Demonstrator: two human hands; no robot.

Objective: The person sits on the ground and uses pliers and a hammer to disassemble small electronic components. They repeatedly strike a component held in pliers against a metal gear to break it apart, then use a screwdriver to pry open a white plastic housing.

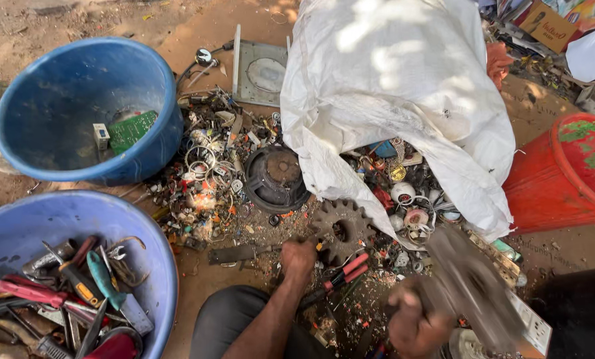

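Your left hand [297, 256] presses closed on the ground beside the rusty gear [341, 229], while your right hand [414, 322] grips a blurred metal piece [474, 286] raised to its right.

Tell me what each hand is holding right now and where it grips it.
The right hand grips a blurred metal tool at its lower end. The left hand is closed on the ground beside the rusty gear; what it grips cannot be told.

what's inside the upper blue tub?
In the blue tub: a green circuit board and a small white part lie on the bottom. The near wall hides the closest strip of the bottom.
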